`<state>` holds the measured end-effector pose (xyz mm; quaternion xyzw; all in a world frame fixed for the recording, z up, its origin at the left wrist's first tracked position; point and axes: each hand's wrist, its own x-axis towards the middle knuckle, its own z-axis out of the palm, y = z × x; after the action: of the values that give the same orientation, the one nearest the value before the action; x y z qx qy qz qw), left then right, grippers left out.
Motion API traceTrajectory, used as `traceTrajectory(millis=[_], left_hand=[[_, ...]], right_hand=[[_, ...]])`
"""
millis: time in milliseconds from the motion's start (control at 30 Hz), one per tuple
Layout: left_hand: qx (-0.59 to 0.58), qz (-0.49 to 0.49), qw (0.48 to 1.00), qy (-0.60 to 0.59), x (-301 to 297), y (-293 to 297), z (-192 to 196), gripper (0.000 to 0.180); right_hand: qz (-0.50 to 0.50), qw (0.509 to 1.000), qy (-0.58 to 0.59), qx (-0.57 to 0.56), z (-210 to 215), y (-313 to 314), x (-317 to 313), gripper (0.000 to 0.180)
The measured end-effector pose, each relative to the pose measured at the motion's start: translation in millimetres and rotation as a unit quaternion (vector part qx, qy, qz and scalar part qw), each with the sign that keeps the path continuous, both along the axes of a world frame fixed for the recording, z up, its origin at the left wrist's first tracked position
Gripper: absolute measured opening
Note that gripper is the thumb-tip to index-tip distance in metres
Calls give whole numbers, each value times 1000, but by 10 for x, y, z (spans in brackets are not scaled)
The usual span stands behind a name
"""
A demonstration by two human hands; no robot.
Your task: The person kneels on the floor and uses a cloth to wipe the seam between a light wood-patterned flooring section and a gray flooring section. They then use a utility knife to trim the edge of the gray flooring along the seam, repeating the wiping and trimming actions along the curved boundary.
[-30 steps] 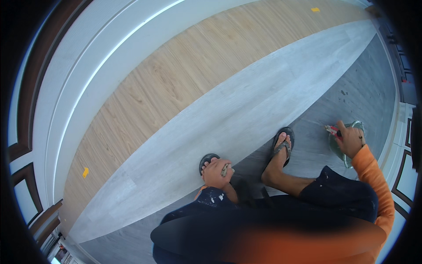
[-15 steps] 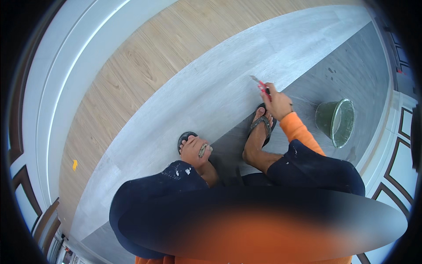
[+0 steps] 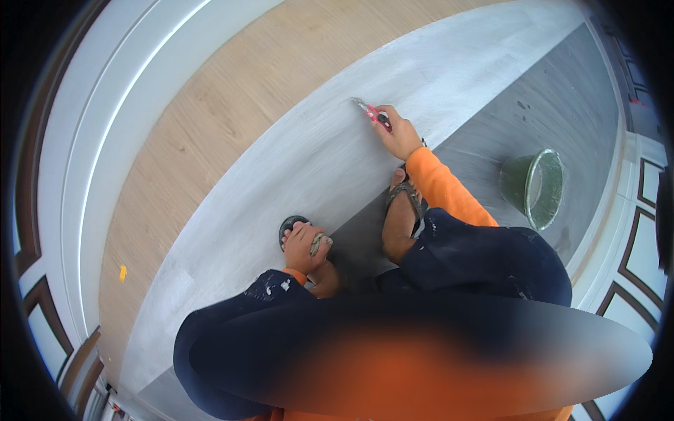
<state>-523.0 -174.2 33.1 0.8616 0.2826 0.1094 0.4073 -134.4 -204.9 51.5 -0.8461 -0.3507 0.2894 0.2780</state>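
Observation:
My right hand [image 3: 400,133] is closed round a red utility knife [image 3: 380,118] with a black slider. Its metal blade points up and left over the pale grey planks [image 3: 295,154]; whether the tip touches them I cannot tell. Low beside my left knee, my left hand [image 3: 303,249] rests over my left foot, its fingers curled. A crumpled greyish-beige rag [image 3: 321,244] shows at that hand, partly covered by it. My feet are in dark sandals [image 3: 401,191].
A green bucket [image 3: 516,182] stands on the darker grey floor [image 3: 562,98] to the right. Beyond the pale planks runs a light wood-look floor strip [image 3: 203,119], with a small yellow marker [image 3: 123,274] on it. White panelled walls [image 3: 77,175] border both sides.
My right hand has moved left and farther out, carrying the utility knife across the pale planks. My left hand stays at my left foot. The view has shifted slightly.

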Motion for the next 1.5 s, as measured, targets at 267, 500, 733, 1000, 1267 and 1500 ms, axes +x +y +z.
traceTrajectory(millis=[267, 500, 733, 1000, 1267, 1500], left_hand=[[2, -18, 1000, -7, 31, 8, 2, 18], [14, -23, 1000, -15, 42, 12, -8, 16], [-1, -30, 999, -34, 15, 16, -52, 17], [3, -19, 999, -29, 30, 12, -22, 17], [1, -13, 1000, -10, 24, 2, -26, 17], [14, -24, 1000, -6, 50, 12, -14, 16]], right_hand=[[-14, 958, 286, 2, -39, -125, -662, 48], [-62, 971, 222, 66, 51, -567, -665, 37], [-163, 973, 136, 92, 106, -903, 447, 38], [-185, 969, 161, -21, 63, -991, 223, 39], [-32, 991, -54, -120, 253, -972, -531, 48], [-31, 990, -92, -99, 260, -960, -732, 51]])
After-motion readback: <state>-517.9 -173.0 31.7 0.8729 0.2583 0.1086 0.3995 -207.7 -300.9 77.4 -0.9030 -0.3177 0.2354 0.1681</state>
